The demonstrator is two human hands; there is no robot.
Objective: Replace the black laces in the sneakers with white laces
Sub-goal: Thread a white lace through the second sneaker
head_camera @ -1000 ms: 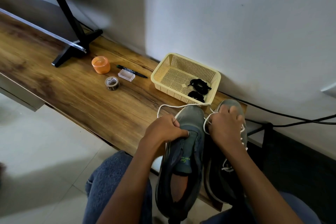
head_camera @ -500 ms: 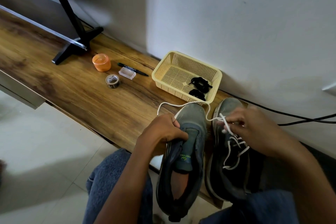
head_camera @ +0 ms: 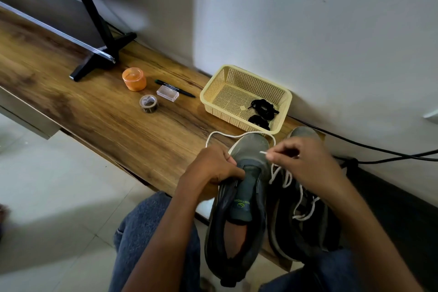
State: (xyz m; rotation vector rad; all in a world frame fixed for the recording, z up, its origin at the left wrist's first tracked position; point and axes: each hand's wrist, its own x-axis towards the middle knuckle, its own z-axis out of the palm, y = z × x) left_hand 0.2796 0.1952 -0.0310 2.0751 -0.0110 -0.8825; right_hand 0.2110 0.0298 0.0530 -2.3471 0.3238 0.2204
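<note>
Left sneaker (head_camera: 239,199) tongue carries green lettering, too small to read; left hand (head_camera: 211,168) grip closed on its upper at the tongue; right hand (head_camera: 305,163) pinches the white lace (head_camera: 239,134) tip; both sneakers on the surface (head_camera: 118,121); black laces (head_camera: 262,111) in the basket (head_camera: 213,89).

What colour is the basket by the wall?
Pale yellow basket, clearest in the head view.

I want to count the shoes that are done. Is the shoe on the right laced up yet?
Laced, though I cannot tell whether fully. White lace criss-crosses the right sneaker; the left sneaker shows bare eyelets.
</note>
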